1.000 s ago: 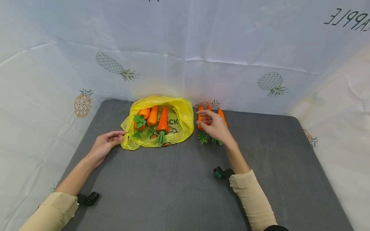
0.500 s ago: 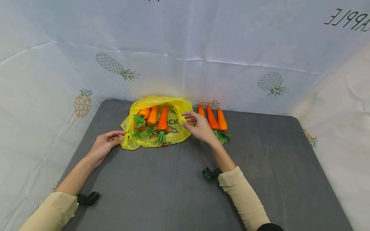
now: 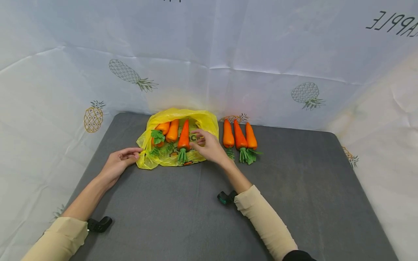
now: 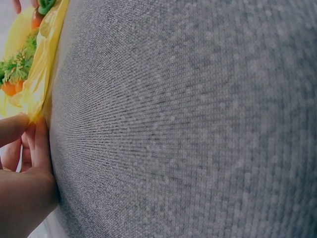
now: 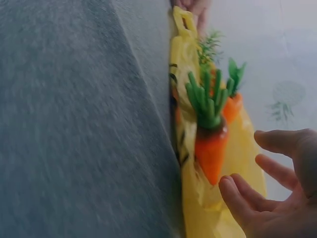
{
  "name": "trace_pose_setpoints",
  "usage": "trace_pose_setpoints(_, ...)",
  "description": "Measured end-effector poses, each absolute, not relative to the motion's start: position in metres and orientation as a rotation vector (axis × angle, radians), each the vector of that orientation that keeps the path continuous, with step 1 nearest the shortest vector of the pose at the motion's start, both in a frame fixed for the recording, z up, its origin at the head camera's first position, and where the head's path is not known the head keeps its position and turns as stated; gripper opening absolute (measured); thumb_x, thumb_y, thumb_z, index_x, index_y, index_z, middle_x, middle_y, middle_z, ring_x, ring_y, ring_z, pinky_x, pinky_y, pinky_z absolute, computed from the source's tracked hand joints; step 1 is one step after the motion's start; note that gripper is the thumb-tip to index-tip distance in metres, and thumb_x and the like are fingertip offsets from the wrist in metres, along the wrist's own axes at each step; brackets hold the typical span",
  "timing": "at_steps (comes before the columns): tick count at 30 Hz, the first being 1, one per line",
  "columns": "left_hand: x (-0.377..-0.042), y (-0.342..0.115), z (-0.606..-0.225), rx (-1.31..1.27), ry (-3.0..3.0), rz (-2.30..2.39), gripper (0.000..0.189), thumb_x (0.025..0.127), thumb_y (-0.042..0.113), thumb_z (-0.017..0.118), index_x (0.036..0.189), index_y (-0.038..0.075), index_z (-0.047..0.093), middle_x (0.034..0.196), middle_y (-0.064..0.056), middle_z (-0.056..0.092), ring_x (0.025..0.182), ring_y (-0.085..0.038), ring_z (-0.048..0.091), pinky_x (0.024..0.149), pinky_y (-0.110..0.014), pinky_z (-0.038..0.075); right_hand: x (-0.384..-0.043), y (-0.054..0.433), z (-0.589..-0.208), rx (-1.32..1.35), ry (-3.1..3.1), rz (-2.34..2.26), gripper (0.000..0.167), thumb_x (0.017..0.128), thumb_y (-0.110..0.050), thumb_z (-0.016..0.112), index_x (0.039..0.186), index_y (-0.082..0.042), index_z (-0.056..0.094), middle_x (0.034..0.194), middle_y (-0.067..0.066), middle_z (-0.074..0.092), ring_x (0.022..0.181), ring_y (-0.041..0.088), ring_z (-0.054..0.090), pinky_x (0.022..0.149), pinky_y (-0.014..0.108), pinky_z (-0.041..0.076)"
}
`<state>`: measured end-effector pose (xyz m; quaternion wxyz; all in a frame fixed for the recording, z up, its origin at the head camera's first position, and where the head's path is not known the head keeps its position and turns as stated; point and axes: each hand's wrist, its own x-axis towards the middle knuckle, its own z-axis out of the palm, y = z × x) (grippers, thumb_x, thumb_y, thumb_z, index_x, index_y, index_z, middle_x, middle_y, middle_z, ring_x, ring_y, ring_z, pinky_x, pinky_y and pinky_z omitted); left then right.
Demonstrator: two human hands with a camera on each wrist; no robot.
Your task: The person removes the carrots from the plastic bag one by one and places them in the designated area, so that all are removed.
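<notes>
A yellow plastic bag (image 3: 148,127) lies at the back of the table with several carrots in it. My left hand (image 3: 119,162) pinches the bag's left edge between thumb and fingers; the left wrist view shows the same pinch on the yellow film (image 4: 43,64). Over the bag's right part hovers my right hand (image 3: 210,146), its fingers parted and holding nothing. Just left of its fingertips lies a red-orange carrot (image 3: 184,136) with a green stub top. In the right wrist view that carrot (image 5: 210,151) is near my fingers, with a gap between.
Right of the bag, three carrots lie side by side: one on the left (image 3: 228,134), one in the middle (image 3: 240,136) and one on the right (image 3: 250,137). The grey table (image 3: 183,214) meets a white pineapple-print cloth (image 3: 254,47) at the back.
My right hand has moved left, from above the three carrots to over the bag, uncovering those carrots. The left hand has stayed on the bag's edge.
</notes>
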<state>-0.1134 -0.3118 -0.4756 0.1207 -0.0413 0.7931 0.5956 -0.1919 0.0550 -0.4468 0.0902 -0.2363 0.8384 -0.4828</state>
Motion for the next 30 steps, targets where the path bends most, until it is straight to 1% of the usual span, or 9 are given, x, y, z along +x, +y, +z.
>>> trace_pose_setpoints(6, -0.114, -0.311, -0.476, -0.123, 2.327, 1.731, 0.051, 0.111, 0.028, 0.065, 0.152, -0.001, 0.058, 0.108, 0.023, 0.071, 0.1, 0.007, 0.065, 0.087, -0.012, 0.054, -0.194, 0.038, -0.455, -0.711, 2.504, -1.362, 0.049, 0.107, -0.021, 0.072, 0.151, -0.007, 0.06, 0.138, 0.023, 0.068, 0.119, 0.036, 0.073, 0.104, 0.048, 0.061)
trace_pose_setpoints(8, -0.114, -0.311, -0.476, -0.125, 2.332, 1.729, 0.05, 0.111, 0.028, 0.064, 0.152, -0.001, 0.058, 0.108, 0.023, 0.071, 0.1, 0.007, 0.065, 0.087, -0.012, 0.055, -0.195, 0.033, -0.458, -0.738, 2.518, -1.342, 0.049, 0.107, -0.023, 0.071, 0.151, -0.006, 0.059, 0.128, 0.024, 0.069, 0.109, 0.036, 0.072, 0.099, 0.046, 0.06)
trace_pose_setpoints(12, -0.114, -0.31, -0.477, -0.131, 2.333, 1.731, 0.048, 0.111, 0.028, 0.065, 0.15, 0.0, 0.06, 0.108, 0.023, 0.071, 0.1, 0.006, 0.065, 0.087, -0.012, 0.055, -0.195, 0.023, -0.462, -0.771, 2.573, -1.3, 0.049, 0.108, -0.029, 0.069, 0.151, -0.007, 0.061, 0.117, 0.019, 0.073, 0.099, 0.029, 0.071, 0.088, 0.038, 0.058)
trace_pose_setpoints(15, -0.113, -0.31, -0.476, -0.129, 2.332, 1.734, 0.047, 0.111, 0.028, 0.065, 0.149, 0.001, 0.061, 0.107, 0.023, 0.071, 0.099, 0.006, 0.065, 0.087, -0.012, 0.055, -0.194, 0.018, -0.465, -0.772, 2.602, -1.265, 0.05, 0.108, -0.031, 0.069, 0.152, -0.009, 0.061, 0.105, 0.016, 0.074, 0.088, 0.023, 0.067, 0.077, 0.029, 0.052)
trace_pose_setpoints(18, -0.113, -0.31, -0.475, -0.125, 2.331, 1.738, 0.046, 0.111, 0.029, 0.065, 0.148, 0.003, 0.062, 0.107, 0.023, 0.071, 0.099, 0.006, 0.066, 0.087, -0.012, 0.055, -0.192, 0.015, -0.465, -0.763, 2.609, -1.2, 0.054, 0.108, -0.033, 0.068, 0.157, -0.012, 0.057, 0.092, 0.018, 0.069, 0.084, 0.025, 0.056, 0.072, 0.029, 0.039)
trace_pose_setpoints(20, -0.113, -0.31, -0.475, -0.121, 2.331, 1.739, 0.046, 0.111, 0.029, 0.065, 0.148, 0.003, 0.062, 0.107, 0.023, 0.071, 0.099, 0.006, 0.066, 0.087, -0.012, 0.055, -0.191, 0.013, -0.464, -0.758, 2.619, -1.143, 0.056, 0.108, -0.034, 0.067, 0.16, -0.016, 0.054, 0.097, 0.02, 0.069, 0.091, 0.027, 0.055, 0.072, 0.031, 0.035)
trace_pose_setpoints(22, -0.113, -0.31, -0.475, -0.114, 2.332, 1.737, 0.046, 0.111, 0.03, 0.065, 0.148, 0.002, 0.062, 0.107, 0.023, 0.071, 0.099, 0.006, 0.066, 0.087, -0.012, 0.055, -0.191, 0.012, -0.463, -0.745, 2.633, -1.098, 0.057, 0.108, -0.036, 0.068, 0.161, -0.019, 0.054, 0.112, 0.018, 0.07, 0.105, 0.028, 0.057, 0.075, 0.031, 0.036)
trace_pose_setpoints(25, -0.113, -0.31, -0.475, -0.12, 2.331, 1.735, 0.046, 0.111, 0.03, 0.065, 0.148, 0.003, 0.062, 0.107, 0.023, 0.071, 0.1, 0.006, 0.066, 0.087, -0.012, 0.055, -0.19, 0.012, -0.463, -0.732, 2.641, -1.083, 0.056, 0.107, -0.036, 0.069, 0.158, -0.018, 0.056, 0.12, 0.018, 0.07, 0.114, 0.031, 0.059, 0.077, 0.033, 0.039)
trace_pose_setpoints(30, -0.113, -0.311, -0.475, -0.128, 2.338, 1.717, 0.048, 0.111, 0.033, 0.065, 0.148, 0.004, 0.062, 0.108, 0.023, 0.07, 0.1, 0.006, 0.065, 0.087, -0.012, 0.055, -0.191, 0.014, -0.463, -0.71, 2.635, -1.114, 0.051, 0.105, -0.034, 0.073, 0.151, -0.015, 0.061, 0.109, 0.017, 0.068, 0.099, 0.027, 0.059, 0.073, 0.029, 0.044)
